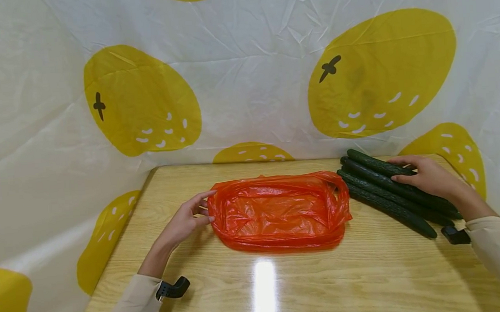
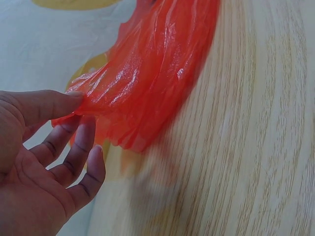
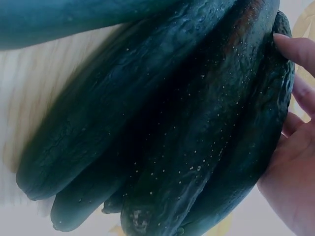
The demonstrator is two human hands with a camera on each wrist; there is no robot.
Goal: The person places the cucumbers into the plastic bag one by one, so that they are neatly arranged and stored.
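A red plastic bag (image 1: 278,243) lies on the table, its mouth spread wide and facing up. At its left end my left hand (image 1: 187,220) pinches the rim; in the left wrist view the thumb (image 2: 54,104) lies on the film with fingers beneath it. Right of the bag, several dark green cucumbers (image 1: 386,209) lie side by side, slanting towards the front right. My right hand (image 1: 430,176) grips the farthest cucumber (image 3: 256,128), thumb on one side and fingers on the other. The fingers are partly hidden behind it.
The wooden table (image 1: 329,286) carries both bag and cucumbers. A white cloth (image 1: 250,98) with yellow fruit prints hangs along the back and sides. Each wrist wears a black camera mount (image 1: 172,288). The cucumbers' left tips come close to the bag's right end.
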